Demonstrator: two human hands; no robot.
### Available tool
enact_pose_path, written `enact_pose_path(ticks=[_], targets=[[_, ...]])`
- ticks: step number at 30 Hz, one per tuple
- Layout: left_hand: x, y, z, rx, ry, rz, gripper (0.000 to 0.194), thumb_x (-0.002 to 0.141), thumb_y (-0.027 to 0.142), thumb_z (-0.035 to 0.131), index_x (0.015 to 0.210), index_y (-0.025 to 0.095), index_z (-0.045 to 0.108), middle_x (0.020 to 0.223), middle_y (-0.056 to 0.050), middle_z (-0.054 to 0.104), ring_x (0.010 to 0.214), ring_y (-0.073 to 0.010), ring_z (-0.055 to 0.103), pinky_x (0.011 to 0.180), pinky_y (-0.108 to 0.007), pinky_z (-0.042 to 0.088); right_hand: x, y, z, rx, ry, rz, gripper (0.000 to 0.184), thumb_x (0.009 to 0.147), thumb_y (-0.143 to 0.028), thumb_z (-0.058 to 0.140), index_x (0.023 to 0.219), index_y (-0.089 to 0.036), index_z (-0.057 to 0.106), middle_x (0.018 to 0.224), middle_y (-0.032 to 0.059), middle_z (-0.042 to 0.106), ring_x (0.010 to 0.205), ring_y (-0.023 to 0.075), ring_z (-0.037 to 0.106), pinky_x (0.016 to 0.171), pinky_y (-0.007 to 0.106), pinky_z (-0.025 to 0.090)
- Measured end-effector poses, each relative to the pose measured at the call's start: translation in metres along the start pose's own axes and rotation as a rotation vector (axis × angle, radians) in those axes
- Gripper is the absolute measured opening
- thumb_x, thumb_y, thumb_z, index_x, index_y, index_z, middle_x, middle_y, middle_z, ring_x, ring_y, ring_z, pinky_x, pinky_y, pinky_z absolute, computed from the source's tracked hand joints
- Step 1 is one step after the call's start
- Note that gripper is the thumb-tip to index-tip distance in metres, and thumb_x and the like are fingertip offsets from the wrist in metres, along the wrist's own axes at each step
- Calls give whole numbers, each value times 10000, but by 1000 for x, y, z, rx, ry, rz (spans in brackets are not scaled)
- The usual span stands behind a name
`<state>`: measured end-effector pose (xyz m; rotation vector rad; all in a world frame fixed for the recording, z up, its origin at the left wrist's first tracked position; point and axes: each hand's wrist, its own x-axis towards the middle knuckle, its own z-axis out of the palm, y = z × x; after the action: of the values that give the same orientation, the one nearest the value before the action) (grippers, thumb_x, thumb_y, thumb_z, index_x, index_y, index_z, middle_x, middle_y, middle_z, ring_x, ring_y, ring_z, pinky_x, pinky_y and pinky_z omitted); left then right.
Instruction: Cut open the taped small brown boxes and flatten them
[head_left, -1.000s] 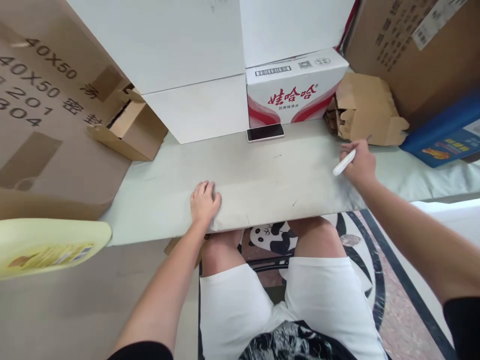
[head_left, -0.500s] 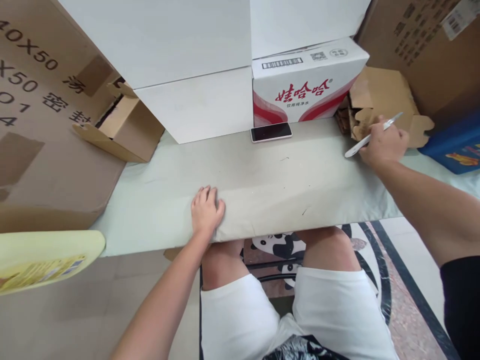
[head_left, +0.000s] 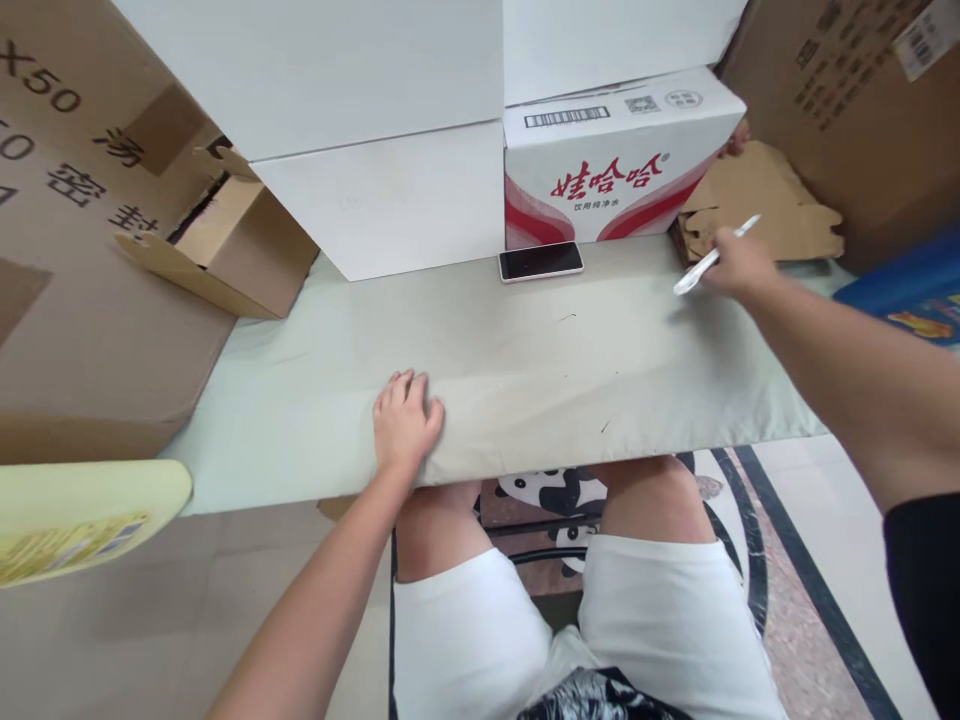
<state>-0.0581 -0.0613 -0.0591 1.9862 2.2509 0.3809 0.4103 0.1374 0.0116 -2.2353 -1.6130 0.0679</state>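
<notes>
My right hand (head_left: 742, 265) is closed around a slim white tool (head_left: 697, 272) that looks like a utility knife, its narrow end pointing up and to the right. That hand is just in front of a small brown cardboard box (head_left: 787, 200), partly covering it; whether they touch I cannot tell. Another person's fingers (head_left: 738, 138) show at the box's back edge, beside the white and red carton (head_left: 592, 190). My left hand (head_left: 407, 420) lies on the cloth-covered table (head_left: 495, 370) near its front edge, fingers spread, holding nothing.
A phone (head_left: 541, 262) lies before the carton. White boxes (head_left: 382, 210) stand at the back. On the left are an open small cardboard box (head_left: 255, 250), a large carton (head_left: 97, 340) and a pale yellow container (head_left: 82, 520). A blue package (head_left: 915, 300) sits at right.
My right hand has moved slightly left with the white tool. The small cardboard box has shifted back and left, and another person's fingers now show behind it. My left hand stays on the table.
</notes>
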Motion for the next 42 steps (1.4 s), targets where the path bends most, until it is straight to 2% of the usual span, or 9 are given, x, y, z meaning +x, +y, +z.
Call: enact_pose_path(ticks=[8, 12, 16, 22, 26, 29, 32, 37, 42], targets=[[-8, 9, -2, -198, -20, -52, 461, 915, 237, 583, 1352, 133, 684, 1550, -220, 576, 1537, -422, 433, 1284, -609, 299, -189, -91, 84, 330, -380, -600, 134, 842, -317, 638, 871, -243, 530, 1278, 133, 749, 968, 250, 717, 843, 405, 549], [-13, 1, 1, -248, -4, -65, 399, 879, 193, 663, 1275, 180, 714, 1516, -176, 620, 1509, -381, 489, 1266, -570, 367, -240, -127, 110, 391, -399, -816, 131, 899, -353, 544, 837, -237, 542, 1384, 161, 715, 1244, 343, 690, 1050, 548, 523], [26, -31, -35, -344, 46, -106, 308, 839, 117, 702, 1140, 181, 720, 1275, -109, 744, 1255, -259, 688, 1154, -413, 522, -244, -128, 114, 332, -328, -894, 151, 954, -354, 510, 872, -237, 557, 1400, 163, 711, 1343, 360, 655, 1087, 583, 506], [157, -115, -162, -243, 320, -226, 522, 923, 190, 683, 1391, 83, 479, 1639, -138, 397, 1619, -324, 187, 1358, -574, 94, -245, -129, 110, 237, -230, -946, 174, 1015, -333, 480, 914, -227, 575, 1380, 163, 725, 1317, 321, 684, 1057, 514, 526], [206, -133, -199, 31, 222, -474, 616, 954, 414, 720, 1344, 20, 450, 1552, -198, 477, 1562, -411, 249, 1264, -690, 223, -247, -134, 107, 205, -190, -947, 189, 1032, -306, 472, 921, -217, 597, 1367, 163, 733, 1294, 300, 698, 1048, 478, 524], [215, -131, -189, 9, 170, -496, 536, 757, 387, 924, 1005, 109, 538, 1442, -211, 559, 1495, -427, 287, 1224, -715, 271, -247, -135, 106, 181, -183, -951, 200, 1040, -290, 470, 937, -210, 622, 1375, 158, 729, 1288, 279, 700, 1055, 455, 519], [215, -133, -173, -113, 277, -534, 593, 639, 169, 977, 747, 204, 394, 1284, -152, 599, 1502, -373, 252, 1220, -613, 330, -246, -135, 106, 162, -195, -944, 179, 1028, -279, 497, 965, -205, 648, 1382, 153, 726, 1313, 284, 685, 1072, 462, 511], [199, -140, -180, -199, 365, -560, 553, 647, 165, 962, 623, 210, 412, 756, -5, 479, 1301, -300, 460, 1202, -560, 328, -246, -135, 105, 180, -246, -911, 174, 1011, -263, 505, 989, -199, 665, 1412, 153, 709, 1325, 301, 671, 1094, 483, 500], [144, -108, -202, -199, 417, -378, 215, 720, 152, 853, 705, 178, 640, 611, 45, 446, 842, -215, 557, 1009, -453, 446, -243, -138, 103, 277, -307, -869, 139, 956, -242, 536, 980, -201, 667, 1388, 174, 715, 1270, 329, 684, 1070, 514, 501]])
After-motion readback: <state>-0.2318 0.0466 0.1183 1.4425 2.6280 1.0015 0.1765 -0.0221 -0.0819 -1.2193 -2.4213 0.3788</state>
